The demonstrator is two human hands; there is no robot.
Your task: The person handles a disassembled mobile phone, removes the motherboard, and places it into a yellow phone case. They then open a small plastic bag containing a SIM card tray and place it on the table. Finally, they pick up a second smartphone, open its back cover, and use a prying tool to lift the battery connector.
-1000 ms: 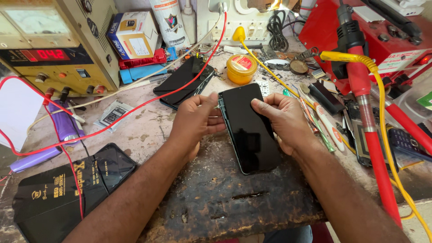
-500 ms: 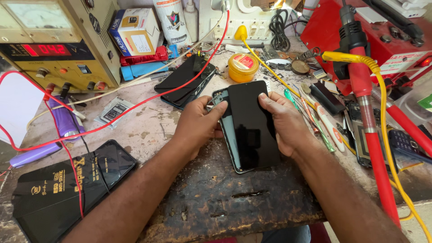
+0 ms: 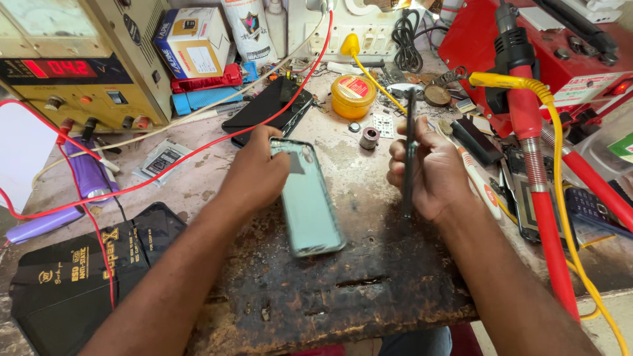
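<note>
Pale green phone back shell w/ camera cutout (image 3: 306,201) is laid flat on the dark, worn wooden board (image 3: 316,290), mid-bench. Its far-left corner is pinned by the left hand (image 3: 254,175), fingers curled and pressed down on the edge. Thin black screen panel (image 3: 409,151) is held upright, edge-on, just right of the shell and apart from it; it's gripped by the right hand (image 3: 428,170), fingers wrapped tight around it, thumb on the near side. Black phone (image 3: 267,109) is seen lying far of the left hand, crossed by a red wire (image 3: 198,153). Yellow round tin w/ red lid label (image 3: 353,95) sits farther back. Yellowish bench power supply w/ red digits (image 3: 72,62) far left, red-handled hot air tool (image 3: 527,132) on the right.
</note>
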